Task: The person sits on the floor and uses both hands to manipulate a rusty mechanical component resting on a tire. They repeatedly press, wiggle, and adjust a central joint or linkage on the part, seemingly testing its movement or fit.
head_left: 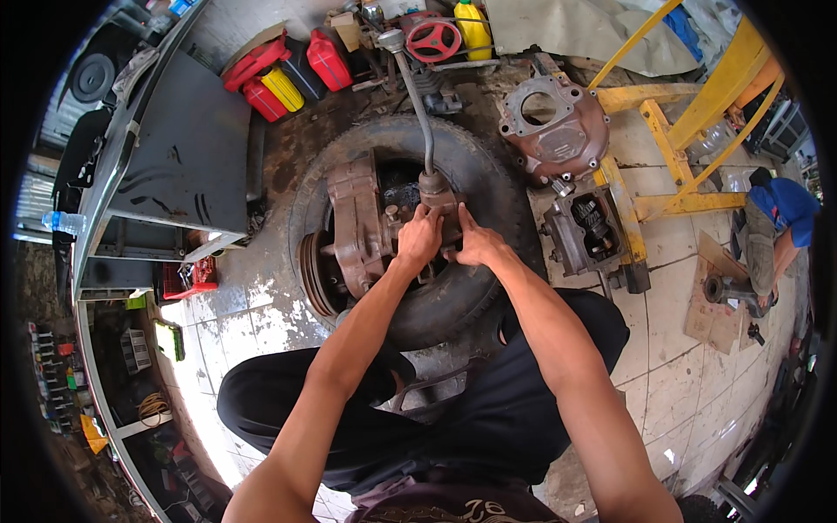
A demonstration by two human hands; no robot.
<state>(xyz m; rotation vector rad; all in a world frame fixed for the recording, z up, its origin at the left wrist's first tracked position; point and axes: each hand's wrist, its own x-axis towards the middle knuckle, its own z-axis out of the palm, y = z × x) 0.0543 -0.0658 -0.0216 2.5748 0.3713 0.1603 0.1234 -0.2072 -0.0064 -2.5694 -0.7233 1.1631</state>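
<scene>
A brown cast-iron gearbox [356, 222] lies on a large black tyre [349, 144] in front of me. From its right part rises a gear lever housing [436, 187], with a long bent gear lever [416, 100] pointing away. My left hand [421, 235] is closed against the near left side of the housing, fingers bent and close together. On the opposite side, my right hand [481, 242] grips the housing, one finger stretched up along it and the others curled. The undersides of both hands are hidden. A grooved pulley-like drum [316, 275] sits at the gearbox's left end.
A brown bell housing [558, 126] and an opened gear casing [586, 231] stand right of the tyre, near a yellow steel frame [671, 148]. Red jerrycans [327, 61] are at the back, a grey metal cabinet [187, 139] at left. Another person [780, 213] crouches far right beside a metal part [728, 289] on cardboard.
</scene>
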